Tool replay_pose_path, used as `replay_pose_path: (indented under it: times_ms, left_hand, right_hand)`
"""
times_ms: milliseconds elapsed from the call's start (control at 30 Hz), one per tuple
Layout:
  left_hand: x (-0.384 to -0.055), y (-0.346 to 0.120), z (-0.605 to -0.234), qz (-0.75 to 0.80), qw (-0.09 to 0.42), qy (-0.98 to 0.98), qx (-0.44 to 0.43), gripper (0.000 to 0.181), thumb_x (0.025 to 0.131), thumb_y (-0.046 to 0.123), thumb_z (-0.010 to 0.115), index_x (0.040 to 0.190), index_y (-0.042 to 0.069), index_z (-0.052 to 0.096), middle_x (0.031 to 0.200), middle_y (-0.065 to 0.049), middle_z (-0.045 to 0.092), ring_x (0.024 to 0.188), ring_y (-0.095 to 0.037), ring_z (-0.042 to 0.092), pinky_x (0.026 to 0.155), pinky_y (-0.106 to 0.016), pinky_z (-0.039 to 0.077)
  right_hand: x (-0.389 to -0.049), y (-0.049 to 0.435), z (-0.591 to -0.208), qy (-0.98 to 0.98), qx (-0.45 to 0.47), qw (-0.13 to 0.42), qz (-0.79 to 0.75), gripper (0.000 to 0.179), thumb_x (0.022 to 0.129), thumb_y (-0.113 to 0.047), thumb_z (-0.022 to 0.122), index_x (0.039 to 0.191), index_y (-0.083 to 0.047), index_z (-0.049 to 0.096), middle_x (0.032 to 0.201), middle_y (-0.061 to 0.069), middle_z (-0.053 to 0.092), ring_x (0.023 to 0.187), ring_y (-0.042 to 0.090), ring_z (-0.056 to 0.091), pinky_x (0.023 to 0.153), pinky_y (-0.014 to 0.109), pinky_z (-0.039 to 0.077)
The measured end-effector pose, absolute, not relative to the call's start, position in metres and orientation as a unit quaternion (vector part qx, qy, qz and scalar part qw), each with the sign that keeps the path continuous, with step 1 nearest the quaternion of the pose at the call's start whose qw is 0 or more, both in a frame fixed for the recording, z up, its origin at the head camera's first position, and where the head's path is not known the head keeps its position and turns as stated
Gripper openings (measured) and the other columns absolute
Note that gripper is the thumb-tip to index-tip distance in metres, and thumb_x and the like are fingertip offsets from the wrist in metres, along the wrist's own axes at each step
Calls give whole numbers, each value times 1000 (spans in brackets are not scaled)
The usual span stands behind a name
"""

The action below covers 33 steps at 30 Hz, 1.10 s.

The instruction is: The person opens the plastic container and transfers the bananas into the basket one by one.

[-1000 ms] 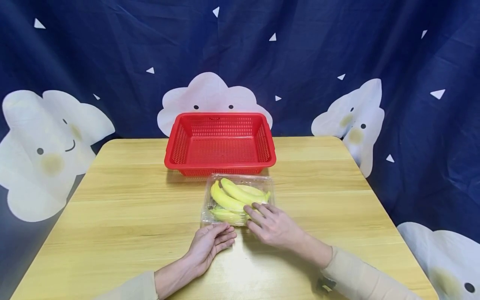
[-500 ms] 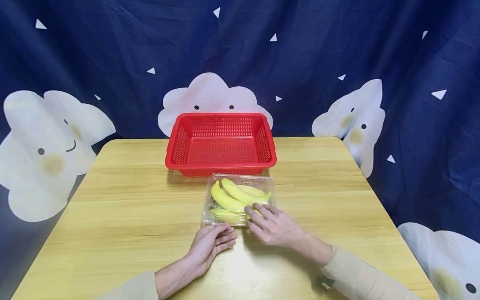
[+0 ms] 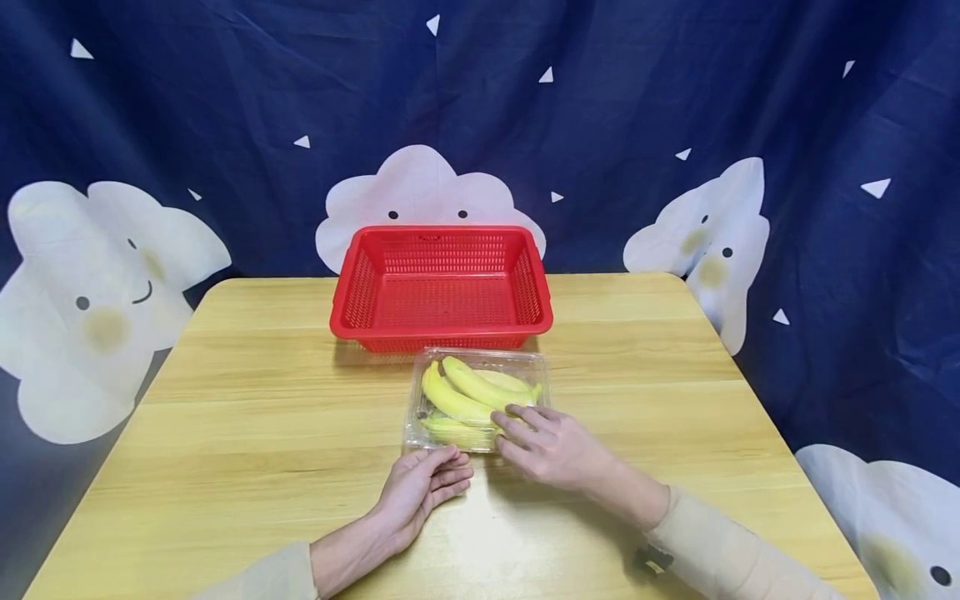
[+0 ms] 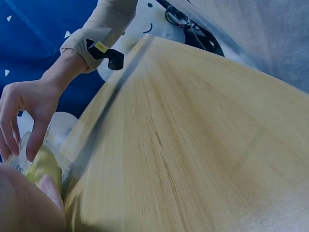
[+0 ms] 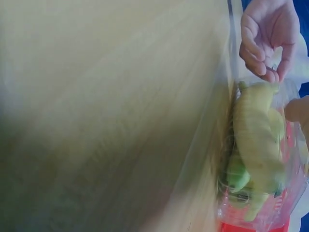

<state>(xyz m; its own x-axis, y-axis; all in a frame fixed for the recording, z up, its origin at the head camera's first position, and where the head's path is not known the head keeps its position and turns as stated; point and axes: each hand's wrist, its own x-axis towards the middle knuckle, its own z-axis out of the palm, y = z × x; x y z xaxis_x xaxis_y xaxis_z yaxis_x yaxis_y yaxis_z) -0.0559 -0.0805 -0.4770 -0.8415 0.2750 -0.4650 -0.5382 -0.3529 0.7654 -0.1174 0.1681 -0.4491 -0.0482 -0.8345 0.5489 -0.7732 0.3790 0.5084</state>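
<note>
A clear plastic clamshell box (image 3: 411, 417) lies on the table with several yellow bananas (image 3: 468, 385) inside, and a green piece (image 5: 236, 176) shows through its side in the right wrist view. My left hand (image 3: 416, 492) pinches the box's near edge between thumb and forefinger, left of its middle. From the right, my right hand (image 3: 547, 450) touches the lid near the front edge, its fingers spread and slightly bent. Only part of my left hand (image 4: 29, 203) shows in the left wrist view, where my right hand (image 4: 31, 111) is over the box.
Right behind the box stands a red perforated plastic basket (image 3: 442, 336) with nothing in it. The wooden table (image 3: 247, 400) reaches back to a dark blue curtain (image 3: 585, 117) with white cloud prints. A small black device (image 4: 108, 55) is fixed at my right wrist.
My right hand has shifted very slightly to the right along the lid. The left hand, the box and the basket stay where they were.
</note>
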Motion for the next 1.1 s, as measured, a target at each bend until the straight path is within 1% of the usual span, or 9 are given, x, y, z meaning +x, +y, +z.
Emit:
replay_pose_path:
  times_ms: [67,133,233,300,400,467,567,733,1100]
  left_hand:
    - [-56,-81,-477,811,249,512,-129,22,107,20,60,116,2,68,101,2,78,93,-9,77,92,-26,66]
    - [-56,-81,-477,811,249,513,-131,22,107,19,60,117,1,67,102,2,78,93,-9,77,92,-26,66]
    - [-56,-80,-477,810,248,515,-135,22,107,19,59,117,1,67,102,2,78,92,-9,77,92,-25,66]
    - [-56,-81,-477,808,248,516,-137,21,107,18,59,116,1,67,102,1,78,92,-9,77,91,-25,66]
    - [-56,-81,-476,806,248,519,-138,21,107,19,59,116,1,67,103,1,78,91,-8,77,91,-25,66]
    - [-56,-81,-476,805,249,520,-138,21,107,19,59,116,2,68,103,1,78,91,-8,77,90,-25,66]
    - [-57,-81,-476,803,250,523,-136,21,107,19,59,116,2,68,103,1,78,91,-8,76,90,-24,66]
    - [-58,-81,-475,799,251,530,-134,23,107,20,59,117,1,68,102,2,78,89,-8,76,87,-24,66]
    - [-58,-80,-475,791,243,544,-139,21,105,20,61,112,3,70,99,3,79,84,-7,75,81,-23,66]
  right_hand:
    - [-117,171,-449,-732,551,399,-24,31,110,-25,44,104,-15,72,112,5,80,93,21,78,72,31,69]
    - [-117,174,-449,-742,545,392,-12,27,108,-27,49,109,-14,73,114,6,80,95,21,78,74,32,69]
    - [-117,179,-450,-756,532,382,9,26,100,-31,63,114,-12,75,114,8,80,97,23,78,78,34,69]
    - [-118,182,-450,-763,523,379,17,33,92,-35,72,115,-11,76,113,8,81,97,24,78,80,35,69]
    - [-120,185,-450,-768,514,381,22,42,86,-41,78,114,-10,77,110,9,82,95,24,79,79,35,69]
    - [-121,187,-450,-768,512,385,22,43,85,-42,78,112,-10,78,107,8,82,93,24,80,76,33,69]
    - [-122,187,-451,-761,514,395,13,38,88,-41,74,109,-10,79,104,7,83,90,22,80,73,31,69]
    - [-125,186,-451,-742,523,420,-20,32,92,-37,67,103,-9,80,99,7,83,85,20,80,72,31,69]
    - [-133,183,-451,-686,555,468,-40,28,93,-31,64,97,-6,76,89,7,83,75,19,80,67,31,69]
